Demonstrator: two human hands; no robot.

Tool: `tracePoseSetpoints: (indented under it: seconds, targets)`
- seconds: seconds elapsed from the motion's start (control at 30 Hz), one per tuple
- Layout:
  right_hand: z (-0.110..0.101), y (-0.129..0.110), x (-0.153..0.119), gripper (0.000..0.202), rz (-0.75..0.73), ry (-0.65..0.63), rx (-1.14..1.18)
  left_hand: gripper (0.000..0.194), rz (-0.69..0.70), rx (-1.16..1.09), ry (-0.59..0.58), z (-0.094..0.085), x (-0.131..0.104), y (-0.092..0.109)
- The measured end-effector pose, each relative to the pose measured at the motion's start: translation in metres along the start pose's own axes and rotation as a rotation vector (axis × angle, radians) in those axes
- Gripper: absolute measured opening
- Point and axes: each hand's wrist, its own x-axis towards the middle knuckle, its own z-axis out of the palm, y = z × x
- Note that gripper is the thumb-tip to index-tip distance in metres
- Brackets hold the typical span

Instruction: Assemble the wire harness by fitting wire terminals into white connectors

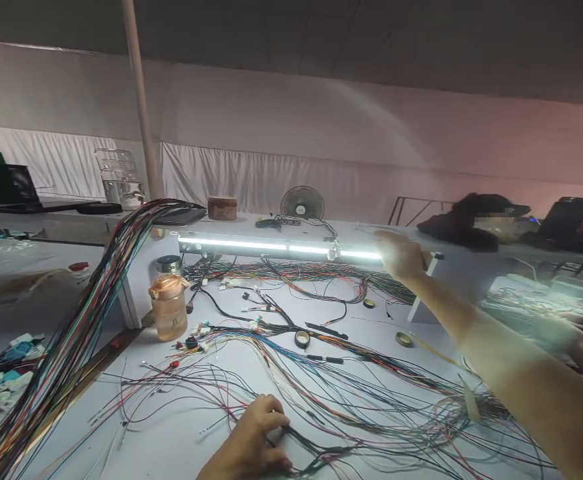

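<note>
My left hand [258, 437] rests low at the front of the white table, fingers curled round a dark wire bundle [321, 451]. My right arm stretches up to the shelf edge. There my right hand [400, 257] is beside the end of the lit light tube [261, 245], its fingers smeared by motion and glare. Whether it holds anything is hidden. Between the hands, a long harness of coloured wires [291, 370] spreads over the table, with connectors [191, 343] at its left end. A black tape roll [302, 339] lies on the harness.
An orange-lidded bottle [169, 310] stands at the left. A thick wire bundle [96, 287] hangs over the left partition. More wires [291, 270] run under the shelf. Another tape roll [404, 340] lies to the right. A fan [302, 202] stands behind; a person in a dark cap [486, 203] is beyond.
</note>
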Motion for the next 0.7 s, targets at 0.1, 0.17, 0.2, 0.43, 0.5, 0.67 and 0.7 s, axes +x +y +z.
tracePoseSetpoints:
  seconds: [0.1, 0.17, 0.2, 0.43, 0.5, 0.67, 0.7]
  targets:
    - [-0.001, -0.008, -0.004, 0.033, -0.018, 0.039, -0.002, 0.055, 0.026, -0.012, 0.029, 0.000, 0.000, -0.001]
    - [-0.003, -0.017, -0.006, 0.030, -0.072, 0.036, 0.032, 0.059, 0.062, -0.020, 0.060, 0.000, 0.001, -0.001]
    - [-0.004, -0.021, -0.006, 0.029, -0.107, 0.034, 0.058, 0.060, 0.082, -0.020, 0.081, 0.001, 0.001, -0.001]
    - [-0.009, -0.046, -0.005, 0.028, -0.195, -0.048, 0.198, 0.042, 0.162, 0.019, 0.210, -0.007, 0.004, 0.007]
    - [-0.009, -0.048, -0.003, 0.030, -0.176, -0.084, 0.240, 0.029, 0.160, 0.051, 0.253, -0.013, 0.007, 0.016]
    - [-0.005, -0.054, 0.005, 0.042, -0.146, -0.133, 0.341, 0.025, 0.208, 0.189, 0.422, -0.046, 0.023, 0.061]
    - [-0.004, -0.056, 0.007, 0.044, -0.143, -0.137, 0.349, 0.029, 0.217, 0.214, 0.445, -0.057, 0.030, 0.074]
